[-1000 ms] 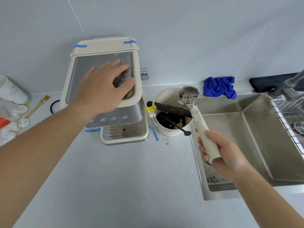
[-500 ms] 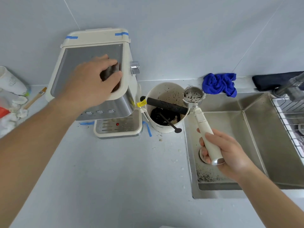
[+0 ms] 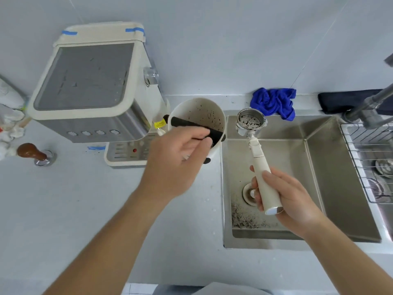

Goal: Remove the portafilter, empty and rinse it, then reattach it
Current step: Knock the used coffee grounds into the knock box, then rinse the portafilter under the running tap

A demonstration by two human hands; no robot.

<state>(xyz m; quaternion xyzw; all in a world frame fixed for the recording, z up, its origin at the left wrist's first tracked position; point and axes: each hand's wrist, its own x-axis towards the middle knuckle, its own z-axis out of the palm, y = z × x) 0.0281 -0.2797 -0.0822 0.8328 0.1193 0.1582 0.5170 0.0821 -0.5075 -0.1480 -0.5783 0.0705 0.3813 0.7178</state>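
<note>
Your right hand (image 3: 282,194) wraps its fingers round the portafilter (image 3: 258,165) handle, basket up over the sink (image 3: 319,150), so leftover grounds stay put. Your left hand (image 3: 180,158) reaches over the knock box (image 3: 197,111), fingers curled; what they pinch, I cannot tell.

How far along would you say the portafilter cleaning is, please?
Removed: the portafilter is off the machine, in the right hand over the sink. In hand: emptying, left hand at the knock box; grounds remain in the basket. Left: rinsing, reattaching.
</note>
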